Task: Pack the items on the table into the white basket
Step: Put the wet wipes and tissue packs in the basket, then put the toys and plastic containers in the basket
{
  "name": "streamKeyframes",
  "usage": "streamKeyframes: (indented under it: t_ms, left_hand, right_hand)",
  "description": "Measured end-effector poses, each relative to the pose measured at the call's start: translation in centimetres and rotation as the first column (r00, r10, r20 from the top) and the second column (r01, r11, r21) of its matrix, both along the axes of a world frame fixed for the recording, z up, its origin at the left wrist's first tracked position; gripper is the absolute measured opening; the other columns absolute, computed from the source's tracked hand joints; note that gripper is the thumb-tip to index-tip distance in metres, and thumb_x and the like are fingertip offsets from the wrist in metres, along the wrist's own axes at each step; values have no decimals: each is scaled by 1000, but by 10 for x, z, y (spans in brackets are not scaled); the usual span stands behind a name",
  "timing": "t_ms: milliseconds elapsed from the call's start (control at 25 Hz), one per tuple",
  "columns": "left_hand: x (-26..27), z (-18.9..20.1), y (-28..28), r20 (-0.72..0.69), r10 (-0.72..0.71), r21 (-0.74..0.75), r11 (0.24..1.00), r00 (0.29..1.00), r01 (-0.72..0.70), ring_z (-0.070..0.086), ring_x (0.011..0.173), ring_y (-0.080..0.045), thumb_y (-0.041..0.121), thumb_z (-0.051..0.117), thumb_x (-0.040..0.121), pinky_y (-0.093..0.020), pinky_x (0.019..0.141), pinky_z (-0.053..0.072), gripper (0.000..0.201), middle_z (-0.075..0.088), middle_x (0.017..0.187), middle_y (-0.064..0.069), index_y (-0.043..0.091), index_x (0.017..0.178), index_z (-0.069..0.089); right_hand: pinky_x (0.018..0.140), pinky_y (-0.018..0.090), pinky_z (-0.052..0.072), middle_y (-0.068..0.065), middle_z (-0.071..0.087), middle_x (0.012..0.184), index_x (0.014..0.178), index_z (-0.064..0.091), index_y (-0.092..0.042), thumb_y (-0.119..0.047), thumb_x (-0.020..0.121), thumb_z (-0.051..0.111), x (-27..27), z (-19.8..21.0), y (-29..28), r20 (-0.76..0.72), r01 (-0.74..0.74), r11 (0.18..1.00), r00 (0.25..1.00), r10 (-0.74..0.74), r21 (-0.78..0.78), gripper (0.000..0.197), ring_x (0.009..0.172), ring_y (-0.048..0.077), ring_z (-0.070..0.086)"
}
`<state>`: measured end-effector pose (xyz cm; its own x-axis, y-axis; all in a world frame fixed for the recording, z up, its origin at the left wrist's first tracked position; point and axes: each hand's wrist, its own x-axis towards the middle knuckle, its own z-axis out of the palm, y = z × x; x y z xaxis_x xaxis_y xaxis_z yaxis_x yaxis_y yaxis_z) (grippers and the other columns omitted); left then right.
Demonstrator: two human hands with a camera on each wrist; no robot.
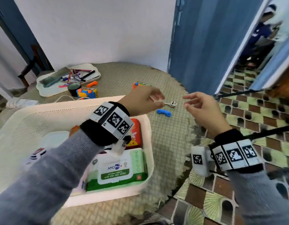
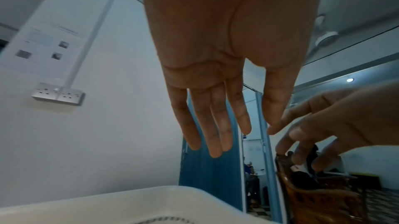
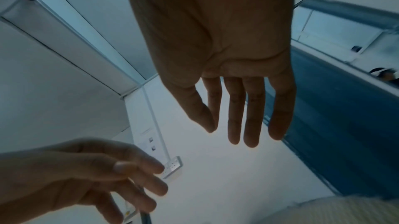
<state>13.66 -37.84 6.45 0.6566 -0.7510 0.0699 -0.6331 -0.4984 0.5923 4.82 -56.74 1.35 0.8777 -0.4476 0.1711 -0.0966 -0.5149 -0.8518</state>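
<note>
**Both hands converging on small white item beyond the basket**

Far left, a tray of pens and loose toys sits untouched on the woven table. The white basket stands nearer, already holding a wet wipes pack and a red packet. Past its right rim, the left hand hovers with fingers loosely extended, its thumb near a small white object lying on the table; contact cannot be confirmed. A blue piece lies just beside it. The right hand is relaxed, holding nothing. Judgement: pickup stage, packing partly complete. Next move requires a secure pinch, then transfer leftward into the basket.
</note>
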Motion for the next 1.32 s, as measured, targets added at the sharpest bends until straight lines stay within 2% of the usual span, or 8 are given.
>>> streamKeyframes:
  t_ms: [120, 240, 320, 520, 680, 880, 1120, 1320]
  left_hand:
    - [-13, -7, -54, -24, -60, 31, 998, 998, 61, 63, 96, -11, 25, 62, 90, -28, 92, 49, 26, 67, 109, -3, 11, 110, 66]
    - [-35, -25, -102, -23, -97, 83, 992, 995, 99, 63, 97, -15, 30, 61, 89, -37, 91, 50, 25, 66, 108, -1, 16, 109, 65]
    - [-53, -45, -131, -64, -117, 91, 988, 991, 122, 62, 97, -17, 28, 61, 89, -37, 89, 50, 23, 66, 106, -3, 14, 107, 65]
    - [-93, -120, -183, -242, -47, 118, 990, 969, 77, 59, 98, -17, 22, 62, 90, -24, 83, 44, 25, 64, 107, -6, 10, 111, 62]
    - [-115, -174, -201, -396, 53, 102, 995, 917, -13, 57, 97, -11, 18, 62, 90, -16, 86, 46, 24, 62, 108, 0, 12, 114, 61]
    - [-127, -217, -221, -479, 150, 112, 988, 865, -109, 61, 99, -12, 20, 64, 89, -29, 92, 49, 18, 64, 105, 5, 23, 106, 60]
    - [-116, -241, -246, -525, 205, 138, 978, 826, -155, 60, 99, -6, 22, 64, 88, -29, 94, 49, 20, 64, 106, 8, 28, 106, 58]
    - [-94, -258, -268, -560, 279, 118, 959, 780, -259, 58, 101, -8, 17, 66, 87, -28, 94, 46, 21, 63, 106, 8, 20, 108, 62]
  right_hand:
    - [66, 26, 52, 5, 66, 89, 101, 65, -19, -6, 88, 61, -25, -17, -41, -47, 45, 998, 998, -42, 48, 19, 71, 13, 58]
    - [64, 18, 49, -1, 65, 86, 100, 66, -20, -9, 88, 62, -47, -38, -77, -122, 57, 998, 991, -52, 39, 16, 78, 12, 61]
    - [68, 21, 47, -5, 63, 84, 98, 66, -21, -9, 88, 63, -61, -56, -101, -166, 51, 998, 985, -45, 32, 16, 78, 9, 58]
    - [60, 7, 42, -3, 62, 82, 98, 65, -18, -4, 89, 60, -100, -106, -161, -274, 10, 998, 962, 9, 66, 17, 74, 5, 56]
    - [62, 7, 42, -5, 63, 85, 100, 66, -19, -6, 90, 59, -138, -146, -198, -350, -27, 991, 934, 71, 128, 18, 76, 4, 57]
    - [63, 20, 46, -3, 61, 85, 101, 66, -19, -8, 90, 59, -173, -183, -234, -451, 36, 986, 892, 41, 161, 17, 77, 14, 58]
    - [57, 6, 40, -5, 58, 83, 103, 65, -16, -5, 89, 59, -173, -206, -264, -508, 89, 975, 861, 29, 206, 19, 75, 5, 54]
    - [53, 2, 39, -6, 52, 74, 103, 64, -13, -5, 89, 60, -144, -216, -298, -554, 156, 959, 833, 0, 235, 16, 69, 3, 49]
